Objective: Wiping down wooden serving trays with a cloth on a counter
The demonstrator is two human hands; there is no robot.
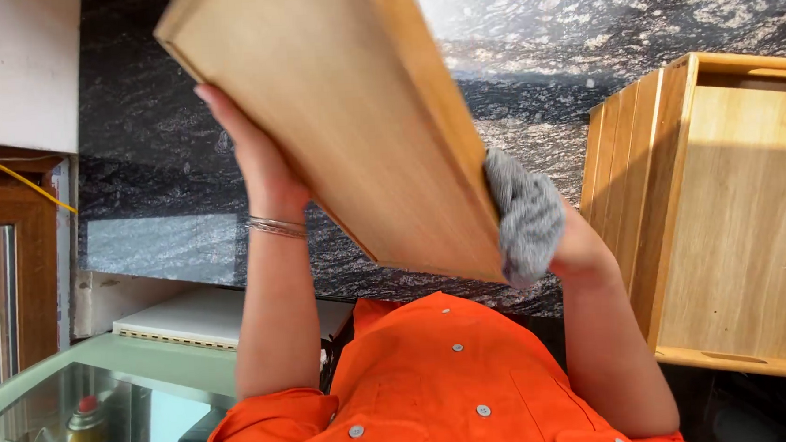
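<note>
in the middle of the head view, a flat wooden board with a raised rim along one long side is held up in the air, tilted, its pale grain facing the camera. one hand is pressed against the board's lower left edge with the fingers behind the wood, so it grips that side; a thin metal bangle circles the wrist just below it. the picture appears turned upside down, so which arm is the person's left and which the right cannot be told with certainty; this hand sits on the picture's left. the other hand, on the picture's right, is closed around a grey knitted cloth, which is pushed against the board's lower right edge and touches it. both forearms run down to an orange buttoned shirt filling the lower centre. behind the board lies a dark speckled stone surface. a light wooden cabinet box stands at the right, near the cloth hand but apart from it. at the lower left a glass panel shows a spray can through it, beside a white slab and a brown wooden frame.
</note>
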